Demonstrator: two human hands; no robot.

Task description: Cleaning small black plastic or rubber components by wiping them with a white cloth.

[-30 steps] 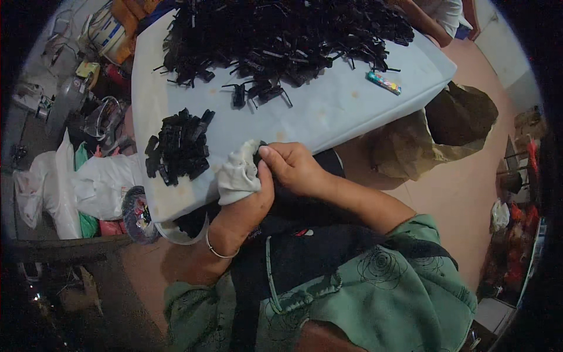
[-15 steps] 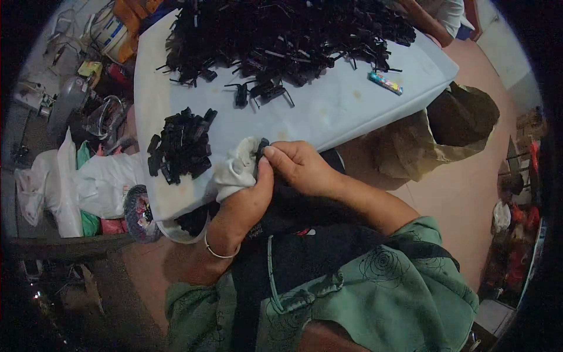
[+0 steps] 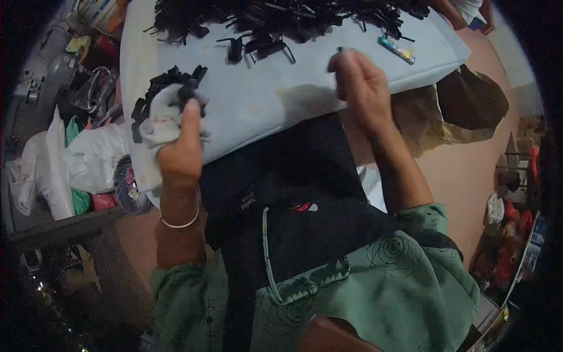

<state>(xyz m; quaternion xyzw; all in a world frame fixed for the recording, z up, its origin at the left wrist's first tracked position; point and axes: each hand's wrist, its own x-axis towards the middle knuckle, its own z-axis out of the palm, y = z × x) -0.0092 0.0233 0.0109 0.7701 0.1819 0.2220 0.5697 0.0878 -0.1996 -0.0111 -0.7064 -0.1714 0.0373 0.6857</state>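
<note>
My left hand [image 3: 180,144] is at the table's left side, over a small pile of black plastic pieces [image 3: 141,108]. A whitish cloth [image 3: 161,114] covers its fingers while the thumb is bare. A black piece [image 3: 187,94] shows between thumb and cloth, hard to part from the pile behind. My right hand [image 3: 362,88], blurred, is raised over the table's near edge with its fingers closed. A small dark bit sticks up at its fingertips, too smeared to name. Farther back lies a big heap of black plastic parts [image 3: 281,20] with thin prongs.
A pale covered table [image 3: 234,88] stands before me, with a colourful small packet [image 3: 397,48] on it. An open brown paper sack [image 3: 419,126] stands at the right. White bags [image 3: 97,158] sit on the left. Another person's arm [image 3: 448,13] shows at the far right.
My hands were together at the near edge with a black piece between them. They have parted: the left moved left to the small pile, the right moved right and up. The view has shifted.
</note>
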